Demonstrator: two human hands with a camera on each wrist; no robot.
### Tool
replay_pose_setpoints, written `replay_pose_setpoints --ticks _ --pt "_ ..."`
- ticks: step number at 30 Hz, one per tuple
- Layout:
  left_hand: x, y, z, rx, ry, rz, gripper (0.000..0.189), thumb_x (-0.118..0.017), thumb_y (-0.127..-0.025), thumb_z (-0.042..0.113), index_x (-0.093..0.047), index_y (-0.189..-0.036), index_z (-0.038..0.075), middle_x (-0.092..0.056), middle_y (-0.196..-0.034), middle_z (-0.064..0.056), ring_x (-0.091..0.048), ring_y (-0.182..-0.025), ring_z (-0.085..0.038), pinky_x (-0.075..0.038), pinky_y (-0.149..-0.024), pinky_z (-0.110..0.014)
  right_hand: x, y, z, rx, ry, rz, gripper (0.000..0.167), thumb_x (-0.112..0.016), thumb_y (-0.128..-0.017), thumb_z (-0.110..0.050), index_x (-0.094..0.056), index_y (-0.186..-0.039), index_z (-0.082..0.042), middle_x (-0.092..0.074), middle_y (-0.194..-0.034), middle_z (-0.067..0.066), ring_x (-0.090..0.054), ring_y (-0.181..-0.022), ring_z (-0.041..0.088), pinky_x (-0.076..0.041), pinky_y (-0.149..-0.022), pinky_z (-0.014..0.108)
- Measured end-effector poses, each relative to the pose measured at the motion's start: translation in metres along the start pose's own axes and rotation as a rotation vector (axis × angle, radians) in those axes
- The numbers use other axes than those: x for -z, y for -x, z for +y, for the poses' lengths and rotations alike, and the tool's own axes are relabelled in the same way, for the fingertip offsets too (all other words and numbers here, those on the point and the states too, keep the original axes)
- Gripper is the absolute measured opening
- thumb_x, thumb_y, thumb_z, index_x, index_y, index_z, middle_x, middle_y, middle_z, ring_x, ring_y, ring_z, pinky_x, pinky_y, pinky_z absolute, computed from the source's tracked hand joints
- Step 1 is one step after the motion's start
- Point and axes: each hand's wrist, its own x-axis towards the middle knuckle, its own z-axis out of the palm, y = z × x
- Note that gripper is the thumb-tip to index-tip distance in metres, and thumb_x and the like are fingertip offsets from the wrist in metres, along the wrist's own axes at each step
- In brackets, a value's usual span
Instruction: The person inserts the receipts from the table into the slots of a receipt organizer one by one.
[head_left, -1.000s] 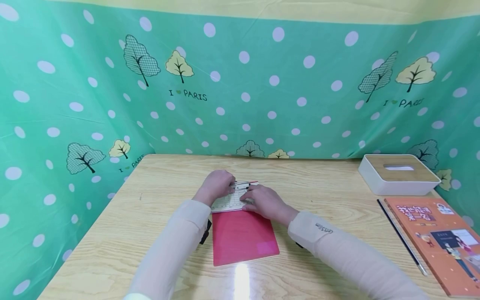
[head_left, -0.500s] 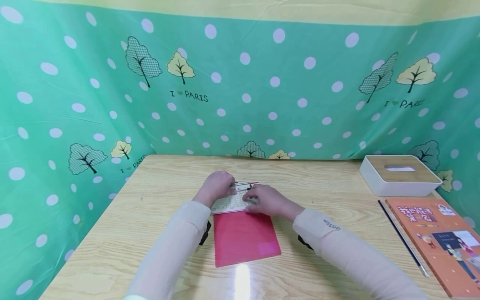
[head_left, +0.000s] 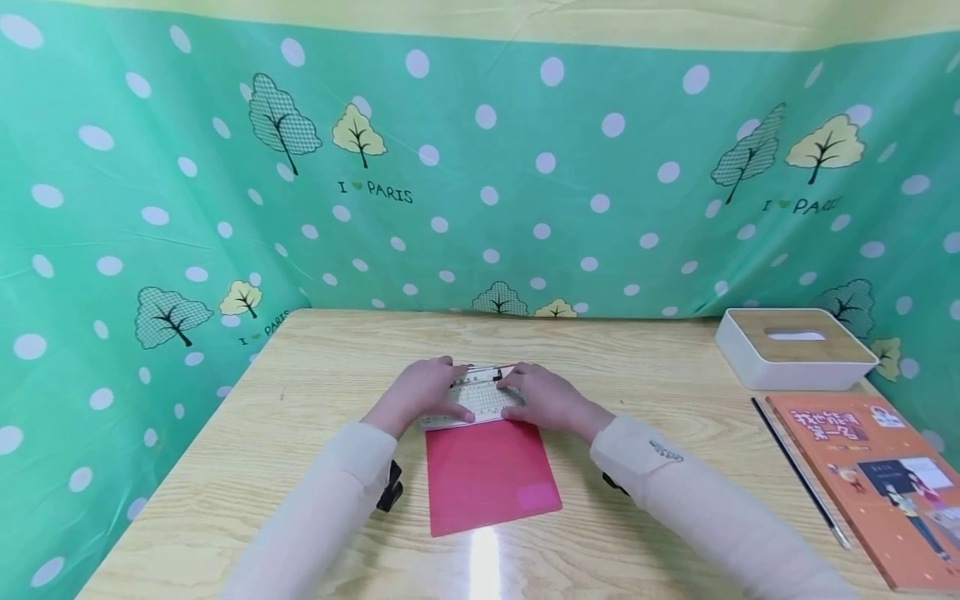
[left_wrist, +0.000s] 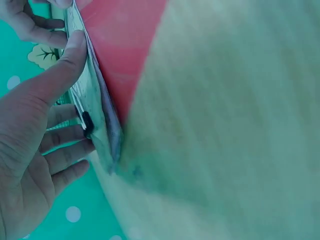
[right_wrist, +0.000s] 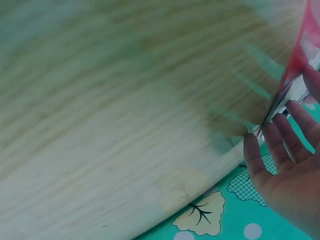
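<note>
A flat white gridded pouch lies across the far end of a red folder. Slim pens, one with a black clip, show along the pouch's far side; whether they lie in it or on it I cannot tell. My left hand grips the pouch's left part, thumb on the near side and fingers toward the far edge. In the left wrist view its thumb presses the pouch's face. At the right end my right hand holds the pouch with thumb near and fingers far.
The wooden table meets a green dotted curtain at the back. A white tissue box with a wooden lid stands back right. Before it lie a dark pencil and an orange book.
My left hand has shifted its hold, its thumb coming to the pouch's near side. The right hand has moved slightly right to the pouch's end. The folder has stayed nearly in place.
</note>
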Motion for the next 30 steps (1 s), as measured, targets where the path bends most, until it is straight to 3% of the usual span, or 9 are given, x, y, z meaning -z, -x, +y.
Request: replay_pose_setpoints --ticks 2,6,15,25,30 --pt "-0.003 0.003 -0.002 0.015 0.029 -0.019 0.09 -0.084 -0.077 0.055 -0.053 -0.148 0.01 -0.057 -0.138 -0.019 -0.059 -0.12 -0.037 -0.047 -0.101 -0.049 0.0 0.004 0.001 -0.001 -0.001 0.002 0.047 -0.078 -0.092 -0.026 -0.066 -0.133 -0.008 -0.058 -0.135 0.015 -0.055 -0.125 0.033 -0.043 -0.107 0.046" --pt "-0.007 0.009 -0.004 0.014 0.032 -0.02 0.097 -0.081 -0.078 0.058 -0.045 -0.153 0.009 -0.054 -0.141 -0.02 -0.057 -0.123 -0.039 -0.045 -0.103 -0.05 0.001 0.013 0.003 -0.009 -0.003 0.003 0.048 -0.078 -0.092 -0.027 -0.065 -0.134 -0.008 -0.059 -0.135 0.014 -0.055 -0.125 0.033 -0.043 -0.107 0.046" --pt "-0.011 0.016 0.003 -0.029 0.008 0.048 0.097 -0.079 -0.078 0.061 -0.048 -0.15 0.004 -0.055 -0.143 -0.022 -0.055 -0.128 -0.04 -0.042 -0.107 -0.051 0.004 0.033 0.015 -0.013 0.01 0.019 0.046 -0.075 -0.094 -0.024 -0.063 -0.135 -0.005 -0.059 -0.135 0.015 -0.056 -0.126 0.034 -0.044 -0.106 0.049" --pt "-0.013 0.007 0.02 -0.011 0.062 0.043 0.09 -0.084 -0.08 0.048 -0.049 -0.147 -0.001 -0.055 -0.143 -0.022 -0.053 -0.131 -0.039 -0.042 -0.108 -0.049 0.005 0.039 0.024 -0.026 0.033 0.038 0.046 -0.074 -0.095 -0.025 -0.063 -0.134 -0.004 -0.061 -0.132 0.015 -0.058 -0.122 0.034 -0.047 -0.103 0.049" --pt "-0.009 -0.001 0.027 0.011 0.029 0.015 0.091 -0.083 -0.08 0.048 -0.047 -0.149 0.001 -0.054 -0.146 -0.018 -0.048 -0.137 -0.034 -0.026 -0.117 -0.055 0.007 0.04 0.028 -0.069 0.029 0.025 0.048 -0.073 -0.096 -0.028 -0.062 -0.136 -0.005 -0.059 -0.136 0.015 -0.056 -0.126 0.036 -0.045 -0.105 0.05"
